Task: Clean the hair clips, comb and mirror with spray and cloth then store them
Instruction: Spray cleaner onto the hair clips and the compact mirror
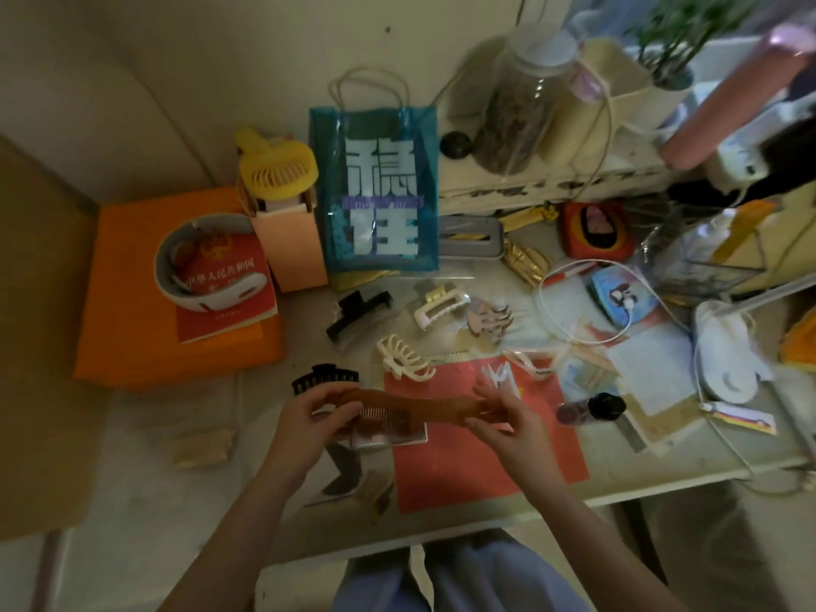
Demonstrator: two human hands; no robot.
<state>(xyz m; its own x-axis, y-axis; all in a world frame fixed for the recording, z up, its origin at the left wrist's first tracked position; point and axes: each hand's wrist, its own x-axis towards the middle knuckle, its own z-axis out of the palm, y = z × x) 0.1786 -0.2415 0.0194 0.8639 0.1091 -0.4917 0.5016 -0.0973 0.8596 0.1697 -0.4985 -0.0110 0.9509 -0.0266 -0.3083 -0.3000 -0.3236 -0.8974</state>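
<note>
We see left hand (pixel 315 417) and right hand (pixel 503 417) gripping brown comb (pixel 397 410) ends, level above red sheet (pixel 477 457)

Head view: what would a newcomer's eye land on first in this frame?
Probably the brown comb held over the desk at bottom centre, the left hand gripping its toothed end and the right hand its handle. Next, the blue bag with bold white characters standing behind, and the scatter of hair clips between bag and hands.
</note>
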